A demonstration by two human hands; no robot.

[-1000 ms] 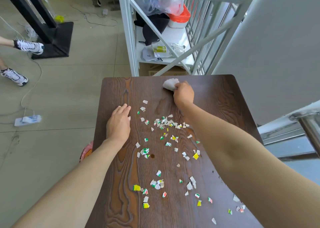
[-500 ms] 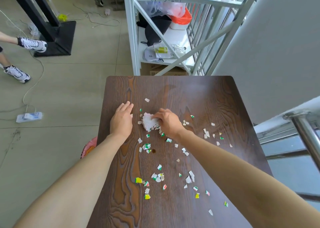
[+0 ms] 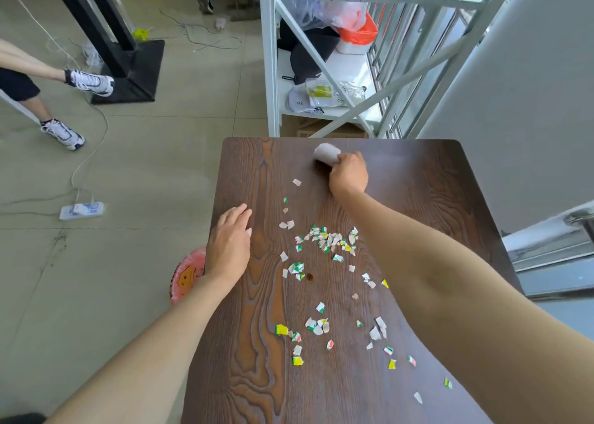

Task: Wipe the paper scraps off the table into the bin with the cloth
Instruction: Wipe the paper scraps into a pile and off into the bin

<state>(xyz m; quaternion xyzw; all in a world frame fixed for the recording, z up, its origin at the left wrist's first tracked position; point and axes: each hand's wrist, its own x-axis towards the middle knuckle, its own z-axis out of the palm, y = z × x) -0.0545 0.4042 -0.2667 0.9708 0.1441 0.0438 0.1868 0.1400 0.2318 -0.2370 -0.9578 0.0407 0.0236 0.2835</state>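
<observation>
Several small white, green and yellow paper scraps (image 3: 328,240) lie scattered over the dark wooden table (image 3: 418,198), thickest near the middle and toward the near right. My right hand (image 3: 348,174) is shut on a bunched white cloth (image 3: 326,154) near the table's far edge, beyond the scraps. My left hand (image 3: 229,243) rests flat and open at the table's left edge. A pink bin (image 3: 187,275) stands on the floor just left of the table, partly hidden under my left wrist.
A white metal rack (image 3: 273,70) with bags stands right behind the table. A grey wall (image 3: 530,86) closes the right side. On the floor to the left lie a power strip (image 3: 82,210) with cables, and a seated person's legs and shoes (image 3: 62,134).
My right hand has carried the cloth from the scrap pile at mid-table back out to the far edge. A bunch of scraps sits gathered near the middle. The left hand stayed put.
</observation>
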